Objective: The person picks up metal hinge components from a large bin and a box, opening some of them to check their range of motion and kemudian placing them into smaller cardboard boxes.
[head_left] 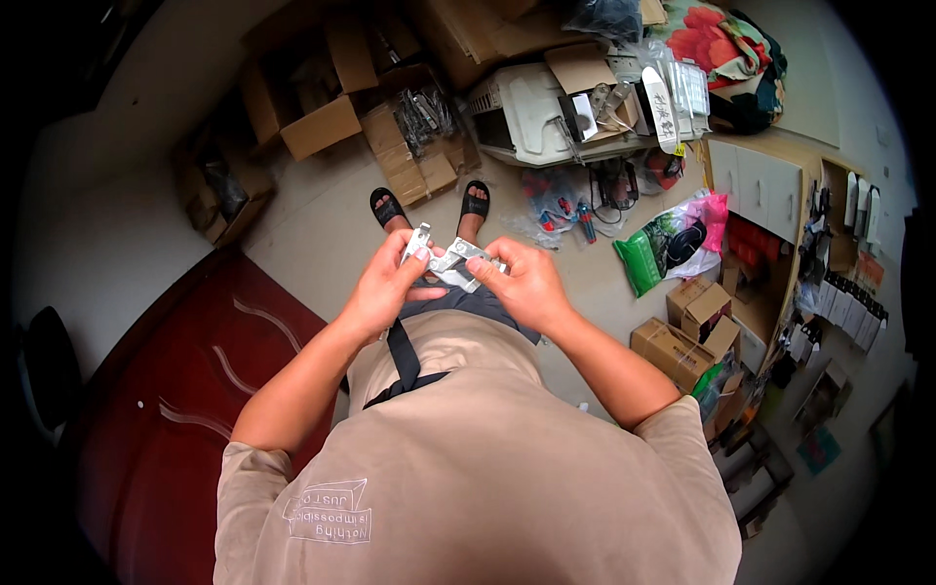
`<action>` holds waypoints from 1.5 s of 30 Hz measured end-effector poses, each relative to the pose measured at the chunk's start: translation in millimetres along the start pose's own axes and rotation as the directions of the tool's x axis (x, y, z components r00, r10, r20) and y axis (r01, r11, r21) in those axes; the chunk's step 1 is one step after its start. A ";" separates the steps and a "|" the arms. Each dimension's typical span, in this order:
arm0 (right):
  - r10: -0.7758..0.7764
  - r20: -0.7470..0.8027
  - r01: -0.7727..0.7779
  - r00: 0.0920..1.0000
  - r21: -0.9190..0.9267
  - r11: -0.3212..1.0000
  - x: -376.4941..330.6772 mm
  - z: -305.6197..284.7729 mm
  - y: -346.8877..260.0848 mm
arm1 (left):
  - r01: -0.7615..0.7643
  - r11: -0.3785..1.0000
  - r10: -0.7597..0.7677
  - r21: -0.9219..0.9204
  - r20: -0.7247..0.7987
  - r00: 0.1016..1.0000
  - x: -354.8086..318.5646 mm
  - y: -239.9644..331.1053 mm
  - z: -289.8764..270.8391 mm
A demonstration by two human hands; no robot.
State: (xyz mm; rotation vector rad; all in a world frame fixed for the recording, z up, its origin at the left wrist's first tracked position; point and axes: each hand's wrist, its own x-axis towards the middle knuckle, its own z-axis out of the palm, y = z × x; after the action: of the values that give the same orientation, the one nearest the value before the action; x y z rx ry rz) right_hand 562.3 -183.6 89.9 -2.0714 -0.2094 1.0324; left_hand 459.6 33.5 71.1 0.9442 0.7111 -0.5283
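In front of my waist, both my hands hold a silver metal bracket-like fitting [450, 261] with folded tabs and angled arms. It may be a hinge; its exact kind does not show, nor whether it is one piece or two. My left hand [387, 283] pinches its left end between thumb and fingers, and a small tab stands up beyond the fingertips. The right end lies between the thumb and bent fingers of my right hand [526, 285]. The fingers partly cover both ends, while the middle shows between the two hands.
Open cardboard boxes [322, 127] stand on the floor ahead, one with bagged metal parts [425, 119]. A pale plastic crate [531, 112] carries tools and packets. To the right are a green-and-pink bag [673, 242], more cartons [673, 353] and a white cabinet [756, 185]. A red door [210, 390] lies left.
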 end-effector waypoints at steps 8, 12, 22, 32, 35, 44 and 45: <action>0.122 -0.169 -0.092 0.978 0.178 0.980 -5.0 51.7 -9.8 | -0.090 0.994 0.097 0.058 -0.118 0.988 6.8 1.3 11.6; 0.162 -0.239 -0.087 0.958 0.297 0.951 -1.9 70.7 -19.0 | -0.119 0.992 0.123 0.046 -0.102 0.987 19.0 -10.5 7.5; 0.076 -0.334 -0.013 0.940 0.188 0.982 23.9 108.9 -10.4 | -0.161 0.964 0.156 -0.209 -0.041 0.987 46.7 -3.4 -7.2; 0.008 -0.023 -0.008 1.000 -0.001 1.000 49.1 52.7 6.4 | -0.169 0.929 0.188 -0.328 0.024 0.982 94.3 8.0 7.5; 0.023 0.051 -0.027 0.998 0.071 0.997 56.3 20.6 12.7 | -0.132 0.950 0.176 -0.282 0.135 0.975 107.3 13.7 23.9; -0.022 0.104 -0.010 0.994 0.303 0.953 72.1 -39.2 78.7 | 0.026 0.990 0.029 -0.135 0.392 0.920 162.1 14.1 45.3; -0.042 0.096 0.004 0.994 0.360 0.933 74.3 -42.2 85.9 | 0.038 0.991 0.017 -0.127 0.405 0.914 166.8 15.5 48.3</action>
State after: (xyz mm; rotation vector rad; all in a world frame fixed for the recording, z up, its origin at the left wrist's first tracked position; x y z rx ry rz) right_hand 625.6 -231.6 -1.6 -1.6840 -0.0871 1.0754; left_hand 595.3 -17.6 -25.8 0.6757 0.3691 -0.6551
